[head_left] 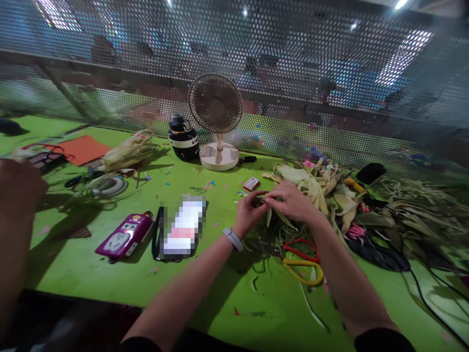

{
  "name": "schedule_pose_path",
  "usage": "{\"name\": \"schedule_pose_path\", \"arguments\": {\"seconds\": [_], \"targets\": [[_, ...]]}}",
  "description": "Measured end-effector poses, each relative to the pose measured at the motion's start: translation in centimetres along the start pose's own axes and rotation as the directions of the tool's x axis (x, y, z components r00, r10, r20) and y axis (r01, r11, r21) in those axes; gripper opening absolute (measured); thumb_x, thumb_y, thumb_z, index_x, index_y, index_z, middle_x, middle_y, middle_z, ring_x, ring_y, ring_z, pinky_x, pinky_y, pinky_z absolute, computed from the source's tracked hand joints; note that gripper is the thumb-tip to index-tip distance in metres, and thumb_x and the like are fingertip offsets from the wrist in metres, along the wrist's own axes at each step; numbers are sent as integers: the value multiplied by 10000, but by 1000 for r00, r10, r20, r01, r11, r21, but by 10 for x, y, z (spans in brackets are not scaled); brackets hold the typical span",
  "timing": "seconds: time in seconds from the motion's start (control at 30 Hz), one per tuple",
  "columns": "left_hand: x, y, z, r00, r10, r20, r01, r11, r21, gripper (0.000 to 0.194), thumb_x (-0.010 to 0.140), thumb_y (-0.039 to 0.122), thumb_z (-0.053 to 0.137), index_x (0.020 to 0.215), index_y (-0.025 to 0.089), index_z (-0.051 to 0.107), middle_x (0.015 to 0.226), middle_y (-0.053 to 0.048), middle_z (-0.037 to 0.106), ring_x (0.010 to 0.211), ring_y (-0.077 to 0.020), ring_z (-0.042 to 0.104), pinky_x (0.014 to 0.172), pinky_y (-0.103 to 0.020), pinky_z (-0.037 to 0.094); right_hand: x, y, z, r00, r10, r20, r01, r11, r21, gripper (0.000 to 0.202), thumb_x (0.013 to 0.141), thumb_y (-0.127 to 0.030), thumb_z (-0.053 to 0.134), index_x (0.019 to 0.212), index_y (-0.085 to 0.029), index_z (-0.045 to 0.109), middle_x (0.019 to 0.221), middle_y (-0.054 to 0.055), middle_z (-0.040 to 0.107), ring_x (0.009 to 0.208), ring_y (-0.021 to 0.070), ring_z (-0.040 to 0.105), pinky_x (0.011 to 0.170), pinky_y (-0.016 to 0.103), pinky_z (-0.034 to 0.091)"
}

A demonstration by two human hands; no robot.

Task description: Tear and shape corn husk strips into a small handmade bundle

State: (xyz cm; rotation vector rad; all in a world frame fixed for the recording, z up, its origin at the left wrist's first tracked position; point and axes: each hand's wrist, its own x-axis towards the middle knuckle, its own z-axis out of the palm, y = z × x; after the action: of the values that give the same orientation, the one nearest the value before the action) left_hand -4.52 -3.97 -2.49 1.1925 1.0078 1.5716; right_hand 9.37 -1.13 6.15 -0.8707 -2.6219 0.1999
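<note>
Bare left hand (249, 213) and right hand (292, 201) meet, fingertips together, by thin green leaf strips (289, 222); I cannot tell whether either clamps anything. Light, steady pinches should avoid tearing.

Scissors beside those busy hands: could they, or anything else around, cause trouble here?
Possibly. The scissors lie with their blades close to the left hand's wrist, so a careless downward move might bring a nick. The right hand works against a loose leafy pile, which its forearm might scatter. If the fan is running, light scraps could blow about.
</note>
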Motion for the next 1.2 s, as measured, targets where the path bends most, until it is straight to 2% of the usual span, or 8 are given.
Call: {"name": "schedule_pose_path", "arguments": {"seconds": [0.1, 0.3, 0.47, 0.6, 0.73, 0.83, 1.0, 1.2], "targets": [[0, 3, 0, 1000, -14, -27, 15, 1000, 26, 292, 609, 291, 769, 854, 162, 678, 609, 16, 613, 529, -84, 485, 528, -211, 367, -1, 7, -3, 1000, 17, 11, -18, 996, 83, 156, 850, -234, 563, 818, -205, 713, 766, 23, 694, 764, 170, 570, 779, 328, 364], [0, 13, 1, 996, -54, -66, 54, 999, 2, 396, 580, 308, 795, 877, 181, 567, 758, -20, 666, 690, -133, 614, 605, -219, 430, 2, 2, -2, 969, 196, -154, -193, 981, 32, 87, 809, -219, 620, 835, -167, 685, 757, 50, 686, 772, 196, 565, 735, 314, 366], [-2, 9, 1, 999, -9, -40, 12, 998, 60, 337, 599, 316, 787, 809, 177, 563, 716, -10, 650, 670, -126, 605, 622, -225, 432, 3, -1, -5, 992, 109, -59, -108, 994, 22, 91, 810, -199, 614, 734, -186, 664, 716, 23, 674, 747, 178, 545, 771, 318, 350], [-3, 9, 0, 1000, 10, -25, -7, 994, 112, 309, 623, 319, 775, 827, 172, 596, 732, -19, 655, 679, -130, 605, 645, -236, 447, 3, 0, -4, 988, 120, -96, -119, 993, 13, 94, 780, -174, 619, 691, -182, 645, 684, 15, 662, 716, 166, 535, 766, 313, 344], [-1, 12, -1, 1000, 0, 9, 0, 1000, 10, 351, 601, 306, 791, 886, 169, 637, 814, -39, 681, 765, -153, 622, 715, -257, 463, 4, 2, -2, 974, 149, -173, -151, 989, 0, 89, 777, -190, 617, 691, -176, 636, 662, 21, 627, 707, 170, 529, 724, 298, 346], [2, 8, -3, 999, -24, 46, 29, 992, -120, 350, 696, 355, 710, 992, 173, 663, 938, -57, 692, 819, -159, 618, 754, -273, 462, 3, 4, -3, 964, 151, -217, -153, 988, 7, 103, 791, -192, 605, 693, -177, 630, 657, 20, 614, 696, 166, 526, 697, 286, 343], [5, -4, -5, 994, -106, -3, 102, 960, -260, 302, 745, 401, 659, 945, 177, 681, 805, -26, 685, 691, -121, 593, 620, -231, 419, 3, 8, -3, 966, 132, -221, -132, 991, 16, 100, 813, -208, 599, 727, -179, 639, 679, 24, 623, 715, 171, 529, 702, 288, 347], [3, 4, -3, 996, -77, 40, 84, 971, -224, 296, 703, 427, 704, 840, 172, 640, 737, -3, 658, 670, -121, 590, 643, -245, 438, 3, 9, -2, 977, 94, -193, -87, 995, 44, 88, 807, -201, 614, 730, -181, 650, 699, 24, 647, 726, 171, 531, 719, 294, 352]]}}
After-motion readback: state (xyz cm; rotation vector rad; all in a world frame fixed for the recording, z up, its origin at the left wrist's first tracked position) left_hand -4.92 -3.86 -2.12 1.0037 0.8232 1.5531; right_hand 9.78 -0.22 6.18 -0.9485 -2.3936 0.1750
